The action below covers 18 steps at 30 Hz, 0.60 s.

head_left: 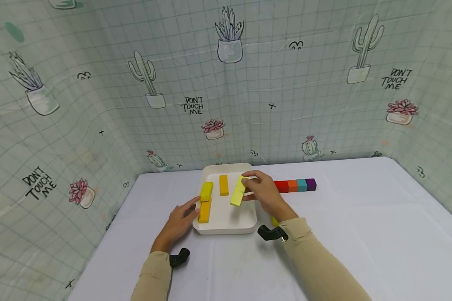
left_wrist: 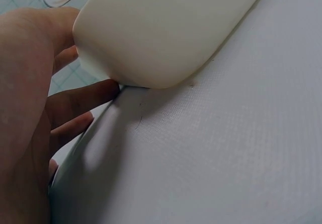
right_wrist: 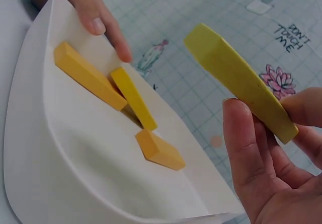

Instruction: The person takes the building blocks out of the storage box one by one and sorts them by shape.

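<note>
My right hand (head_left: 265, 193) pinches a light yellow block (head_left: 237, 193) by its far end, above the white tray (head_left: 226, 228). In the right wrist view the yellow block (right_wrist: 241, 80) is tilted between thumb and fingers (right_wrist: 244, 138). My left hand (head_left: 178, 223) touches the tray's left side; in the left wrist view its fingers (left_wrist: 83, 98) lie against the tray wall (left_wrist: 151, 38). Inside the tray are an orange-yellow block (head_left: 224, 185) near the back, another (head_left: 204, 211) at the front left, and a yellow block (head_left: 206, 191) that partly overlaps it.
A row of coloured blocks, with red (head_left: 282, 186), orange (head_left: 292, 185), teal (head_left: 302, 184) and purple (head_left: 311, 184), lies right of the tray. Another yellow piece (head_left: 275, 221) shows partly behind my right wrist. A patterned cloth (head_left: 226, 92) hangs behind the white table (head_left: 361, 225).
</note>
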Tool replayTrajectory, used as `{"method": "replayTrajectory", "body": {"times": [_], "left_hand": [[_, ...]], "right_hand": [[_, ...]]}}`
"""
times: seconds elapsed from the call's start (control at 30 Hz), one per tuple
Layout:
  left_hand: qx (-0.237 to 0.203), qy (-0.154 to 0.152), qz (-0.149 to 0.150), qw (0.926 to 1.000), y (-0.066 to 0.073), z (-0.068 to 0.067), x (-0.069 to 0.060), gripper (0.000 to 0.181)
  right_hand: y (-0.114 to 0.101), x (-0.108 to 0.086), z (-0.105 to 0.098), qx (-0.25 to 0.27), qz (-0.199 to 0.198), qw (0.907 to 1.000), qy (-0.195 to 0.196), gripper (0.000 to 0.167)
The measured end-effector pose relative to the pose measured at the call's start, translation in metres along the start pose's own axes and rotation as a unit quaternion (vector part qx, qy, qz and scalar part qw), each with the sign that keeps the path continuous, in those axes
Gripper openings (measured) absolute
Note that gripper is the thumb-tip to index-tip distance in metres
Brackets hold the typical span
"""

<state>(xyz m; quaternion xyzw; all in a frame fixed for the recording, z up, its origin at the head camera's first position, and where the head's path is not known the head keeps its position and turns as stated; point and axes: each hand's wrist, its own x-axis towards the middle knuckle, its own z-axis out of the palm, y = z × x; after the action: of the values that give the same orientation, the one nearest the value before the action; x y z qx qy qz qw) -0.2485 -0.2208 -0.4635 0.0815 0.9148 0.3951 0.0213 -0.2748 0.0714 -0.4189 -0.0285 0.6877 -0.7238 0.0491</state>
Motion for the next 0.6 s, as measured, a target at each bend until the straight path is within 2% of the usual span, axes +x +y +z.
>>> {"method": "replayTrajectory", "body": {"times": [0.27, 0.6], "left_hand": [[-0.006, 0.004, 0.0, 1.0, -0.004, 0.002, 0.003, 0.05], [-0.008, 0.005, 0.001, 1.0, -0.005, 0.003, 0.003, 0.05]], "right_hand": [[-0.003, 0.0, -0.005, 0.008, 0.024, 0.9995, 0.021, 0.031], [-0.001, -0.003, -0.018, 0.015, 0.047, 0.9988, -0.003, 0.045]]}}
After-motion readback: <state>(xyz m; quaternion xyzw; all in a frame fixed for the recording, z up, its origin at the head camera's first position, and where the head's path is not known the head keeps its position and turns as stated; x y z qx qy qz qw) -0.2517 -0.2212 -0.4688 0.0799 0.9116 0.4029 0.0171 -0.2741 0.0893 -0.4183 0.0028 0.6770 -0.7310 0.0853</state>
